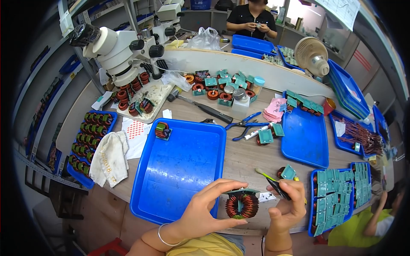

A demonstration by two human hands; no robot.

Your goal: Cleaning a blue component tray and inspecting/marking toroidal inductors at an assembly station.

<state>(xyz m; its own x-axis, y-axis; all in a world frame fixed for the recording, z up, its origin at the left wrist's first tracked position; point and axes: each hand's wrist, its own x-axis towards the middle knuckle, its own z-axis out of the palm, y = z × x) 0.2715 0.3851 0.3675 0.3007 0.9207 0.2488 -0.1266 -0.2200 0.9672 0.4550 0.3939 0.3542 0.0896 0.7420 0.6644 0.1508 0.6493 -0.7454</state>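
Head view, and from where I stand the surface (252, 164) is the biggest thing about, wood-toned, with a low pale partition (256, 76) along its far edge. Beyond that, a person in a dark top (239, 19) holds something too small to make out. At the far left corner stands a white microscope (113, 49), several dark-red coils around its foot. Nearer, a large blue tray (183, 160) reaches the near edge, one coil with a green board (162, 131) lying near its far left corner. Toward the right edge sits another blue tray (304, 143), green-boarded coils lined up along its far end; at the near right corner, a tray (311, 209) is packed with more. A stained white cloth (110, 158) lies by the left edge.

Over the near edge, the two hands are apart. The left hand (203, 209) has thumb and fingers clamped on a copper-wound coil (242, 206), its winding facing the person and its green board uppermost; the right hand (290, 207) pinches a slim tool (279, 188), black with a green end, just beside it. Farther back, a hammer (207, 110) lies slantwise mid-surface, near blue-handled pliers (245, 123).
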